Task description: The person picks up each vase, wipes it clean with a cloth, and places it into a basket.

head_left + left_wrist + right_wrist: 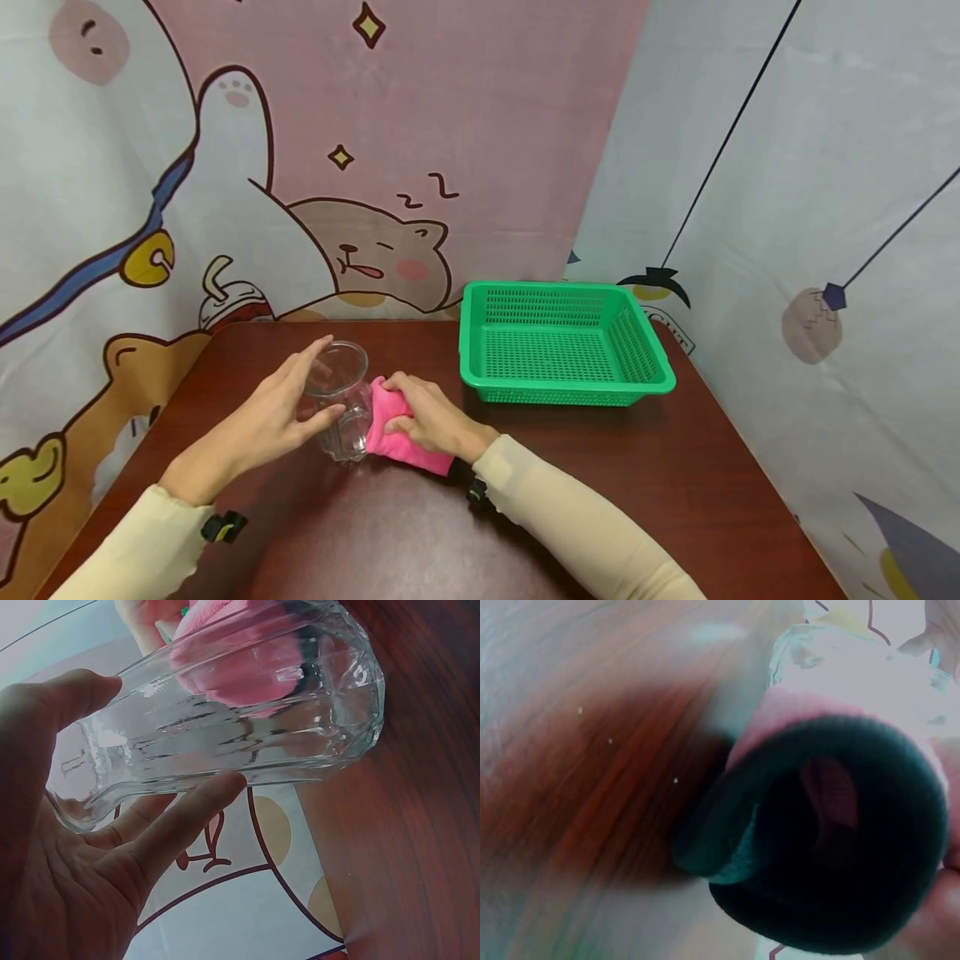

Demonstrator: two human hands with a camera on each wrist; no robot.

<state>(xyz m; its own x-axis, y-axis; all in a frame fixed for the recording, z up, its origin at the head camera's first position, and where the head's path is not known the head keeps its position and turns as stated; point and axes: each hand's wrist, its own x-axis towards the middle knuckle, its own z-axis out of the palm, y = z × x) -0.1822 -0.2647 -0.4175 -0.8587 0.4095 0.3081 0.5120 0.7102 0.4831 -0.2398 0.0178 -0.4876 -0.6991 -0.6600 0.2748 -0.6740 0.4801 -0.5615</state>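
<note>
A clear glass vase [345, 417] with a wide round mouth and faceted sides stands upright at the left of the table. My left hand [277, 404] is at its left side, thumb and fingers spread and fairly straight. In the left wrist view, the thumb and index fingertips lie along opposite edges of the glass [300, 742]. My right hand [431, 417] grips a pink cloth [416, 454] against the vase's right side. One end of this cloth has a dark, open, tube-like cuff [825, 922], seen close up in the right wrist view.
A green plastic basket [562, 386] with slotted sides stands at the back right of the brown table [600, 517]. Printed cartoon fabric [480, 125] hangs behind and beside the table. Dark wrist straps [223, 527] show near both sleeves.
</note>
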